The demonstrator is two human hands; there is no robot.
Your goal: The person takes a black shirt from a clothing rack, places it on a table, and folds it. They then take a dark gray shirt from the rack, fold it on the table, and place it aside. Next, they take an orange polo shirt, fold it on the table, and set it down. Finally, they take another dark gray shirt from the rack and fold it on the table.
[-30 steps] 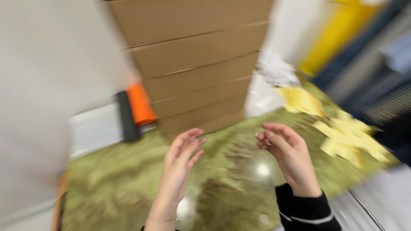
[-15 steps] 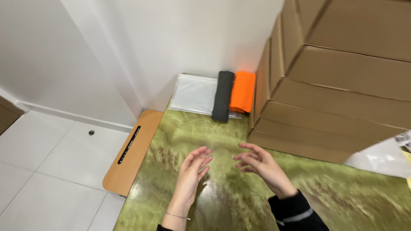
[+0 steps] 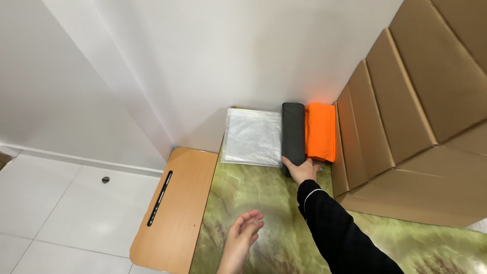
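Head view: the right hand (image 3: 303,169) grips the near end of a dark folded cloth (image 3: 293,133) at the counter's (image 3: 284,208) back wall — likely soft, light, best lifted from beneath — while the left hand (image 3: 244,234) hovers open.

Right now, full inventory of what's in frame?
dark grey folded cloth: 1, dark grey, by the wall between the plastic bag and the orange cloth
orange folded cloth: 1, orange, beside the cardboard boxes
clear plastic bag: 1, whitish, flat in the table's corner
cardboard boxes: a stack, brown, right side of the table
green marbled table: 1, green
wooden board: 1, tan with a black slot, left of the table
right hand: black sleeve, on the near end of the grey cloth
left hand: open, above the table, holding nothing
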